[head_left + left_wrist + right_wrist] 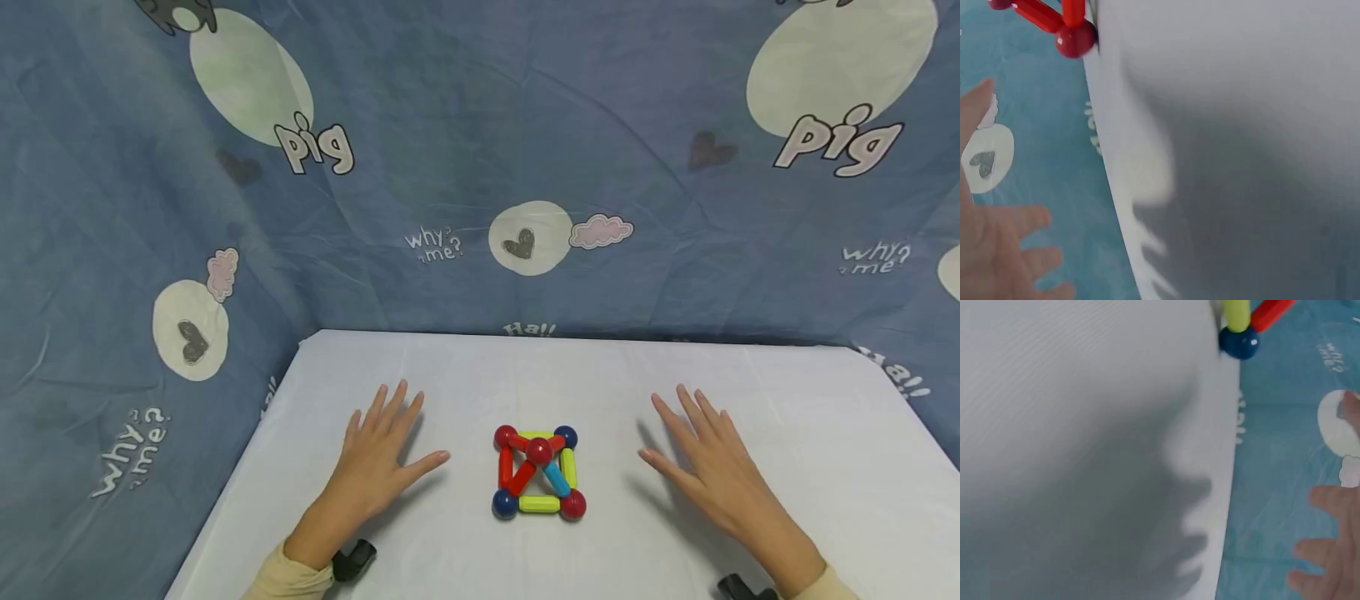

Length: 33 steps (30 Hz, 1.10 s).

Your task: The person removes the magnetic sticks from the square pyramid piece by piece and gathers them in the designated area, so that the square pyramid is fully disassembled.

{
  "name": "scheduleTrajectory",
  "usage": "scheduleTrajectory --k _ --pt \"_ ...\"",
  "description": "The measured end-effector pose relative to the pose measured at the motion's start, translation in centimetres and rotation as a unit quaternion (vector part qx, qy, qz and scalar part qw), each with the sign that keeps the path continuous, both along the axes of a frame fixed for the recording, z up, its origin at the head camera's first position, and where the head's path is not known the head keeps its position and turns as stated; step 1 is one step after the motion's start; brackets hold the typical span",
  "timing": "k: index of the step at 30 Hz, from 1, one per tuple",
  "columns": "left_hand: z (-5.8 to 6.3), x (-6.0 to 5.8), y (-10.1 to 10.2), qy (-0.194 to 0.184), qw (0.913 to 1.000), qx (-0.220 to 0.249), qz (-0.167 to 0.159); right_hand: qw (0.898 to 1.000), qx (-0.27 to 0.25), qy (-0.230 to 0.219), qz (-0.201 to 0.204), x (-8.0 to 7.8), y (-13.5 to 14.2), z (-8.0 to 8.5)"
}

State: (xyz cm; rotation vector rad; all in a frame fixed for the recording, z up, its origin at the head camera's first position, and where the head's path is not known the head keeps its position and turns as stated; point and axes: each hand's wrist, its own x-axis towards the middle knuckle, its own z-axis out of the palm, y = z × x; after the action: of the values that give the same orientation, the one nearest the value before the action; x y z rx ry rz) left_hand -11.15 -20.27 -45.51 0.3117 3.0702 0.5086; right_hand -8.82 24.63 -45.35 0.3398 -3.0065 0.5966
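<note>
A small pyramid of magnetic rods and balls [538,452] stands mid-table in the head view, a red ball at its peak. Red and dark blue balls mark its base corners. Yellow-green rods form three base sides and a red rod the other; red rods and a light blue one slope up to the peak. To its left my left hand [378,462] hovers with fingers spread, apart from it. My right hand [712,471] is held likewise on the other side, holding nothing. A red corner ball [1075,40] shows in the left wrist view, a blue one [1240,344] in the right.
The white tabletop [420,550] carries the shadows of both hands. Behind it and at the left hangs a blue printed cloth [450,150]. Black wrist devices, one at the left cuff [354,560] and one at the right [742,587], sit beside the sleeves.
</note>
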Motion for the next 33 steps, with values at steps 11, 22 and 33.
scheduleTrajectory --k 11,22,33 --pt "0.5 -0.1 5.0 -0.098 0.9719 0.207 -0.055 0.977 -0.193 0.012 0.087 -1.8 -4.3 1.6" --pt "0.8 -0.9 9.6 -0.134 0.9412 0.264 -0.162 0.938 -0.275 -0.076 0.197 -3.7 -8.5 3.2" --pt "-0.5 -1.4 11.6 -0.161 0.9033 0.362 -0.166 0.933 -0.246 -0.101 0.242 -4.6 -10.9 2.9"
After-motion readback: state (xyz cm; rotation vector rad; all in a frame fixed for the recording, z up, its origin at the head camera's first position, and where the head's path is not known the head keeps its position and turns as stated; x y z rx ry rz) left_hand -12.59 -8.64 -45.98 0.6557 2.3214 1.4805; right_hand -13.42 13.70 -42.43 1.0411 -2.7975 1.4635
